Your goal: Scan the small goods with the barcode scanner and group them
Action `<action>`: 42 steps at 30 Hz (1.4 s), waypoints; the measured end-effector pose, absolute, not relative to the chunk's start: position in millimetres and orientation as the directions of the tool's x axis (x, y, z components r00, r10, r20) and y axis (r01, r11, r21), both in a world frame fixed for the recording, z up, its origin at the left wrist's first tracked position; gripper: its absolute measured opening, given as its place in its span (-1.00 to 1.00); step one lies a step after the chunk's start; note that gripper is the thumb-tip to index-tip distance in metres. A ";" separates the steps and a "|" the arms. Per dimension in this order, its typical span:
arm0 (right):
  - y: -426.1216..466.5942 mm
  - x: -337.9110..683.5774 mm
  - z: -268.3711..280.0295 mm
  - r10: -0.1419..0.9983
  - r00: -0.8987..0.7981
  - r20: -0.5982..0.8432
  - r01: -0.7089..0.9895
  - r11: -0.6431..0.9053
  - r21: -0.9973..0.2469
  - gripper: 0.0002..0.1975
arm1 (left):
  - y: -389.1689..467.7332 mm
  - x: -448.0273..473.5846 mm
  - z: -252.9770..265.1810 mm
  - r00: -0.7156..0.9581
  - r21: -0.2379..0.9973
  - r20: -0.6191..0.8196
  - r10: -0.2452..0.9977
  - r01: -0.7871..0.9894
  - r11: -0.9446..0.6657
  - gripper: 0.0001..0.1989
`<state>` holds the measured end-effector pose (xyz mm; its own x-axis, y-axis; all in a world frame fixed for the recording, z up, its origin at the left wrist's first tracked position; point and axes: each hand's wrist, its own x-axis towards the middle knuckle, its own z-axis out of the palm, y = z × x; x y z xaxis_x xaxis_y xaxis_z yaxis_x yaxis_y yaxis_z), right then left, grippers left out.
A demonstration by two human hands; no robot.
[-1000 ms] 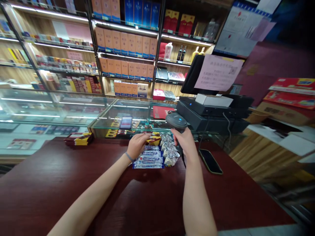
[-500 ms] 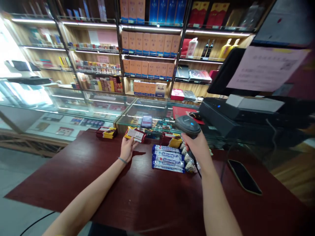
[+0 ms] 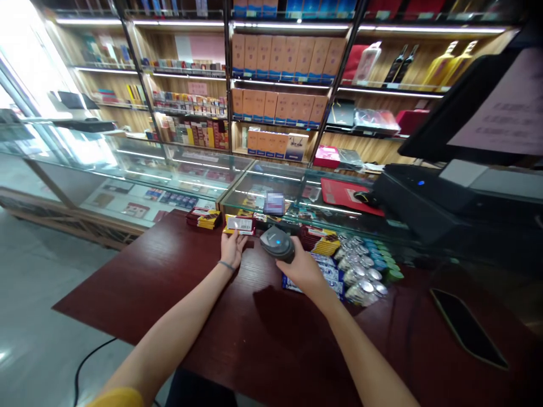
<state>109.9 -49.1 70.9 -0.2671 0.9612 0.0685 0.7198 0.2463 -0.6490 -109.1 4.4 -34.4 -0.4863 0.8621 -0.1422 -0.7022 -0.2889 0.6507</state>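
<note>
My left hand (image 3: 231,247) grips a yellow and dark-red snack packet (image 3: 240,225) by its near edge, with a white barcode panel facing up. My right hand (image 3: 304,268) is wrapped round a dark grey barcode scanner (image 3: 276,243), whose head points left toward the packet, a short gap apart. Left of the packet lies a stack of like yellow and red packets (image 3: 203,218). Another such stack (image 3: 319,240) lies beyond my right hand. Blue and white wrapped bars (image 3: 333,275) sit partly hidden under that hand.
Silver-topped small packs (image 3: 360,277) and green and blue ones (image 3: 384,257) stand right of the bars. A phone (image 3: 469,328) lies on the dark wooden counter (image 3: 169,271). A glass display case (image 3: 271,178) borders the far side; a monitor (image 3: 466,107) rises at right.
My right hand has brought the scanner left from above the packs, close to the packet. The left hand still holds the packet, now turned more level. The view has shifted.
</note>
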 end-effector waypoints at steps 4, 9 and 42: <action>-52.6 102.4 65.4 0.948 -0.317 0.022 0.749 0.264 -0.607 -0.56 | 5.3 -107.5 -37.2 -0.479 0.647 -0.120 0.869 -0.702 -0.298 -0.74; -50.1 106.0 62.4 0.942 -0.328 0.064 0.733 0.297 -0.612 -0.61 | 6.7 -107.9 -39.0 -0.470 0.648 -0.111 0.876 -0.702 -0.295 -0.75; -47.6 112.3 65.1 0.928 -0.304 0.216 0.542 0.356 -0.761 -0.60 | -4.8 -247.2 12.7 -0.670 0.868 0.457 0.585 0.192 -0.458 -0.82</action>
